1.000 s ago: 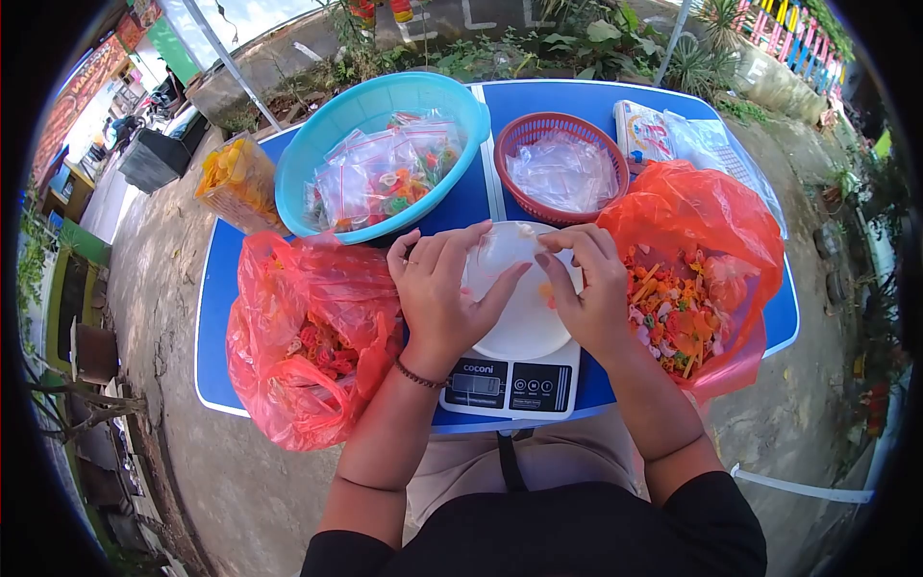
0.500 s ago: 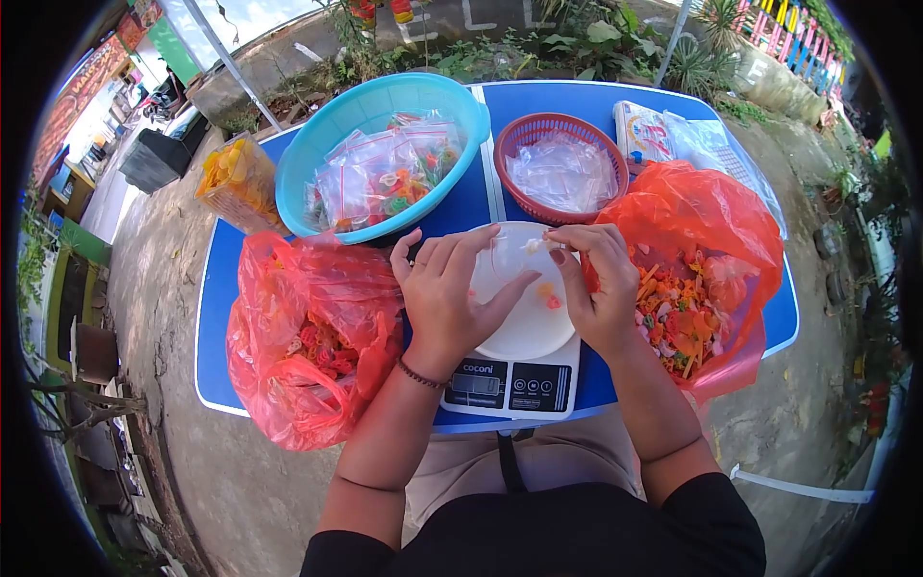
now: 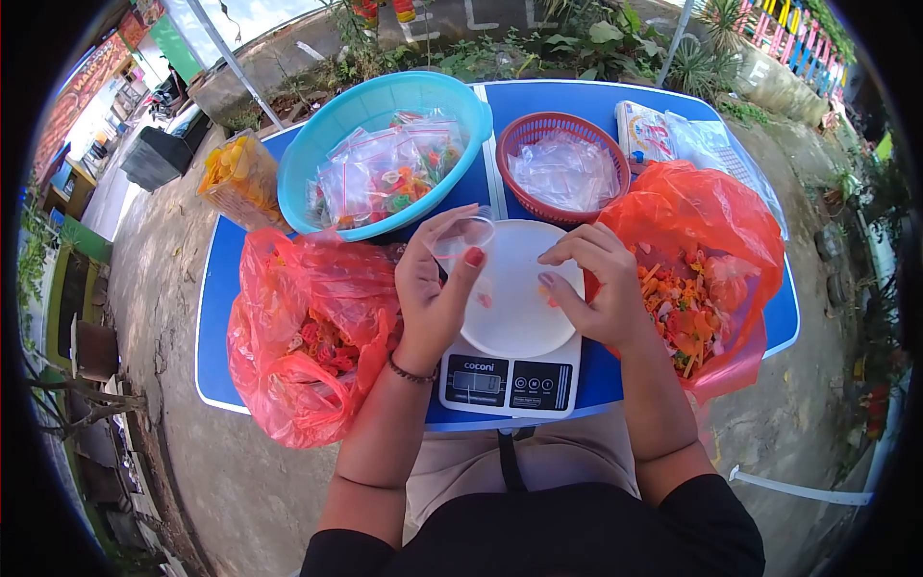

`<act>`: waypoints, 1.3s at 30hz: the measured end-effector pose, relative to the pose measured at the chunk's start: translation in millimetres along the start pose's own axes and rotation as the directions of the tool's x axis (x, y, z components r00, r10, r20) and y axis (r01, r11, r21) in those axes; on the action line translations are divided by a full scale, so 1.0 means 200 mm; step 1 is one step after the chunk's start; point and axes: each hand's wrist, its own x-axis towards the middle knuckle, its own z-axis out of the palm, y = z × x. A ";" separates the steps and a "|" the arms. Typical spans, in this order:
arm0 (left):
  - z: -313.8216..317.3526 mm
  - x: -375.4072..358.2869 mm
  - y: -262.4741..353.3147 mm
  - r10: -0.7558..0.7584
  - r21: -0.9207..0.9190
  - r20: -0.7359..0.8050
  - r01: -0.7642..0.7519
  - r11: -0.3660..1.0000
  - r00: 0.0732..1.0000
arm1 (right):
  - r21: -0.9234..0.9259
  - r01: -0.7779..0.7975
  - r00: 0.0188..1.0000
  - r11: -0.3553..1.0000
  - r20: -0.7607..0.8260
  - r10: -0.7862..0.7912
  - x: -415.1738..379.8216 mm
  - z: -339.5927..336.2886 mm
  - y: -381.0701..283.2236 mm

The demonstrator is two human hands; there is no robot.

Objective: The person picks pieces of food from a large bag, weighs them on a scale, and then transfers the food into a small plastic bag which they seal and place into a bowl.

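Observation:
My left hand (image 3: 436,279) grips a small clear plastic cup (image 3: 468,234), tipped over the left edge of the scale's plate. My right hand (image 3: 601,281) hovers at the plate's right side, index finger and thumb apart, with nothing visible between them. Under the hands is a white kitchen scale (image 3: 510,387) with a round white plate (image 3: 514,332). Small orange-pink pieces (image 3: 548,294) show by the right thumb, and a pale pink piece (image 3: 484,294) shows near the left thumb.
Red plastic bags of colourful pieces lie left (image 3: 298,356) and right (image 3: 697,279). Behind stand a turquoise basin (image 3: 385,91) of filled sachets, a red basket (image 3: 510,192) of clear bags and a tub of yellow pieces (image 3: 236,173). Packaging (image 3: 644,135) lies back right on the blue table (image 3: 538,96).
My left hand has turned and raised the cup, which now shows more clearly. My right hand has moved slightly down and right, and the small white piece at its fingertips is out of sight.

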 end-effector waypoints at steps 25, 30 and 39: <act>-0.04 0.03 -0.03 -0.257 -0.722 0.526 0.585 0.369 0.811 | 0.138 -0.060 0.984 0.989 -0.160 0.081 -0.02 0.07 -0.01; -0.03 0.01 -0.01 -0.383 -0.514 0.592 0.699 0.497 0.709 | 0.196 -0.004 0.961 0.981 -0.271 0.058 -0.01 0.07 -0.02; -0.02 -0.02 -0.01 -0.279 -0.386 0.736 0.722 0.575 0.616 | 0.261 0.163 0.973 0.951 -0.204 -0.111 -0.02 0.05 -0.02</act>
